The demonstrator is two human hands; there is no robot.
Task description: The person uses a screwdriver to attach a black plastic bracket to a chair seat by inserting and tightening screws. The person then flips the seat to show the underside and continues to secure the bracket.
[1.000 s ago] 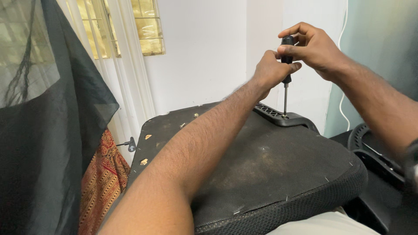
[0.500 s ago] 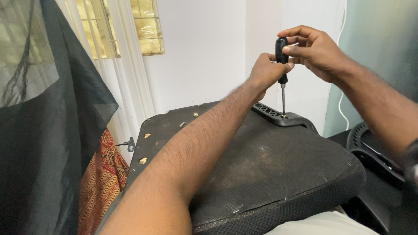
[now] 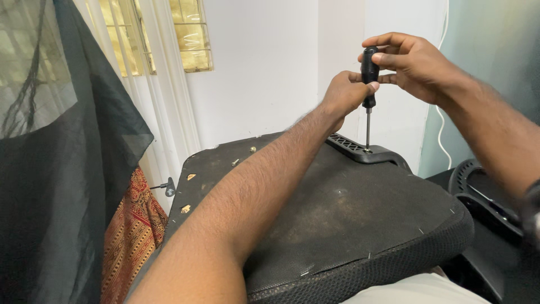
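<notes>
Both hands have shifted slightly on the handle since half a second ago; the screwdriver point(image 3: 368, 90) sits at much the same height, and a second ago it was a touch lower in view. Left hand point(image 3: 343, 93) wraps the lower part of the black handle, fingers curled and pressed together around it. Right hand point(image 3: 413, 62) caps the top — thumb and fingertips pinching the handle end.

Screwdriver stands upright, tip down on a black plastic bracket point(image 3: 363, 149) at the far edge of an upturned chair seat point(image 3: 349, 225).

Risk, as I read it: tip could cam out of the screw head if downward pressure drops or the shaft tilts — that would chew the screw or scratch the bracket. Loose screws point(image 3: 243, 156) lying on the seat's underside could roll off if the seat gets bumped.

Handle is black, ribbed and stubby; shaft is thin bright metal. Whether the tip is fully seated, I can't tell.
</notes>
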